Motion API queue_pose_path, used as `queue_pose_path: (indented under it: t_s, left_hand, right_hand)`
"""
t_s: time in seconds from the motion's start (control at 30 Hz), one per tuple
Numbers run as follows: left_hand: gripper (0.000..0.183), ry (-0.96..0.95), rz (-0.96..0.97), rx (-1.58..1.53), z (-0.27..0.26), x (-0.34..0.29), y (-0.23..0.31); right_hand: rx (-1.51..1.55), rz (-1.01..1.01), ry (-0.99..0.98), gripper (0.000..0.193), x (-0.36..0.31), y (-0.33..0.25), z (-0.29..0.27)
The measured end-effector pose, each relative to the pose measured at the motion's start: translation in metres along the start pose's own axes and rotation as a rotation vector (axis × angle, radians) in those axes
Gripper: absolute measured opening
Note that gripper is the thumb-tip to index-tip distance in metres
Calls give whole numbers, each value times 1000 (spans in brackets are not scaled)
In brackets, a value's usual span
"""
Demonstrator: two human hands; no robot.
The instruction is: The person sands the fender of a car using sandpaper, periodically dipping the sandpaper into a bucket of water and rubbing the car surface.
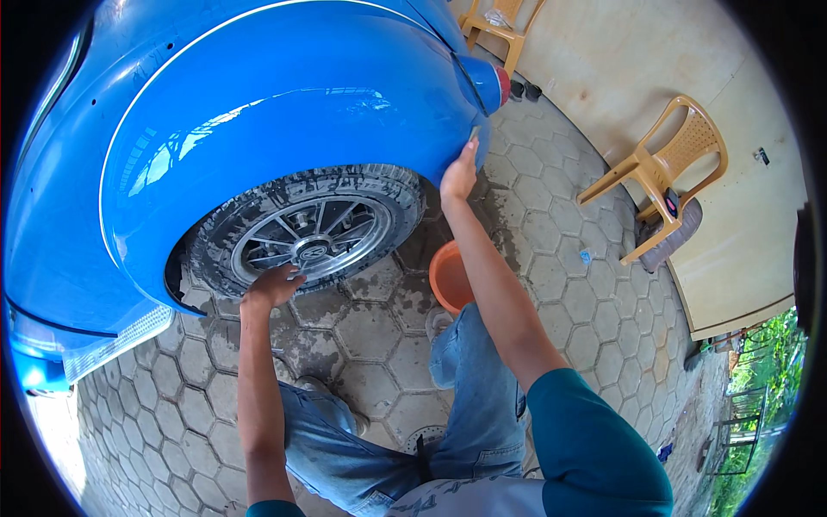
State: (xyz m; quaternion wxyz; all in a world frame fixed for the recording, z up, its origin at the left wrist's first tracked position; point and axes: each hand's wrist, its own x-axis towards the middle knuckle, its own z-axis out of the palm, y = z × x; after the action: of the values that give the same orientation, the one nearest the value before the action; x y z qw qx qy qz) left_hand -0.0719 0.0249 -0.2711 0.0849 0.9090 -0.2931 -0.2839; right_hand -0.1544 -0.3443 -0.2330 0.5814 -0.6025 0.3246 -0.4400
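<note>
In front of me curves the glossy blue fender (319, 112) of a car, above a wet, dirty black tire (401, 194) with a silver spoked wheel rim (314, 250). My left hand (276, 286) is at the lower edge of the tire and rim, its fingers apart and nothing visible in it. Up at the fender's right side, my right hand (459, 175) is closed on a small, thin, pale piece (474, 133) that sticks out past the fingertips. Most of that piece is hidden, so its kind cannot be made out.
An orange bucket (448, 277) stands on the hexagonal pavers (551, 233) beside my knee. Tan plastic chairs, one nearer (672, 164) and one farther (508, 34), stand along a beige wall (732, 250). The red tail light (502, 86) juts out beyond the fender. Dark wet patches spread around the wheel.
</note>
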Motion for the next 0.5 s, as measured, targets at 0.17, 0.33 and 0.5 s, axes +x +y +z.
queue_pose_path:
  t_s: [0.17,0.33,0.5]
  left_hand:
    - [52,-17,1,-18,4,-19,-10]
    - [52,-90,-92,-62,-5,-29,-8]
    - [53,-15,-75,-60,-3,-26,3]
  right_hand:
    - [-136,-384,-151,60,-47,-27,23]
    - [-424,-887,-315,52,-70,-61,33]
    - [-255,-174,134,57,-16,-17,14]
